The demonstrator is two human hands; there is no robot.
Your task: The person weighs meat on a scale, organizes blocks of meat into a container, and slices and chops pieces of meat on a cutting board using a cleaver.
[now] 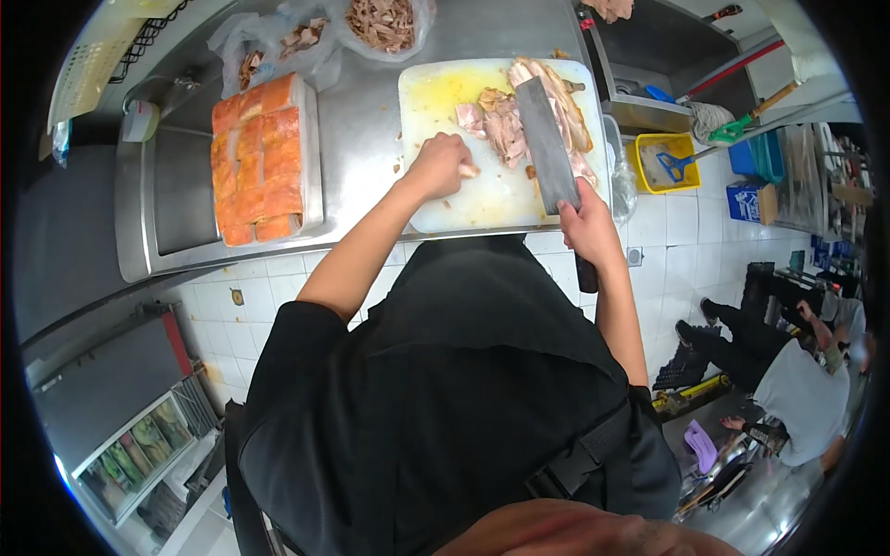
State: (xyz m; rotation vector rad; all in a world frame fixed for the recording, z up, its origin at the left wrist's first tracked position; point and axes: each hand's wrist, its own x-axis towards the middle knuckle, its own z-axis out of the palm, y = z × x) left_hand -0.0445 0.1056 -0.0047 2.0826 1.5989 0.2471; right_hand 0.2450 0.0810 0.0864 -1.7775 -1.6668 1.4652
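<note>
1. Head view: clasped in the right hand [593, 227], a broad grey metal cleaver [547, 144] with a dark handle, blade lying across the meat.
2. Curled over the board's left part: the left hand [443, 167], with a small pale bit at its fingertips; grip cannot be told.
3. Either side of the blade: chopped pinkish-brown meat [503, 130], on a white, yellow-stained cutting board [445, 208].
4. Left on the steel counter [362, 102]: orange-crusted blocks [255, 157] in a pale rectangular tray [311, 157].
5. Behind: clear plastic bags [320, 65] of cut brown meat [380, 23].
6. Beyond, lower right: a co-worker [802, 398] in grey.
</note>
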